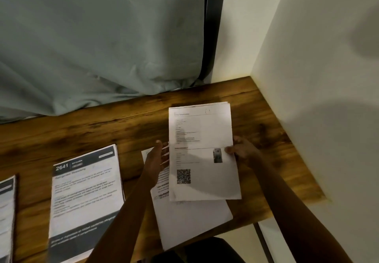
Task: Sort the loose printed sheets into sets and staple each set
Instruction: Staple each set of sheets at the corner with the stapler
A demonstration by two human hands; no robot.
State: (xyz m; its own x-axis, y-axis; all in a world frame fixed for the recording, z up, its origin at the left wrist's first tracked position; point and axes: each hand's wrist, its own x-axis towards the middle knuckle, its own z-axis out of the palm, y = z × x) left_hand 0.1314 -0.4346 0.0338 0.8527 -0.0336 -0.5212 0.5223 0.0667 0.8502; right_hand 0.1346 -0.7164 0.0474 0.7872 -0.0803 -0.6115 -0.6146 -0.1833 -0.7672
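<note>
A wooden bench (pixel 82 127) fills a corner, with a grey curtain (pixel 92 37) behind. Near its right end the sheets (pixel 201 135) sit between both hands. The right hand (pixel 244 147) pinches their right edge, and the left hand (pixel 158 158) presses straight fingers against their left edge.

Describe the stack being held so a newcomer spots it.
On the wooden table, near the white wall corner, the QR-code stack is held between the left hand and right hand. Unlike the dark-banded 2641 stack to its left, its top page is mostly white with a QR code and small photo.
</note>
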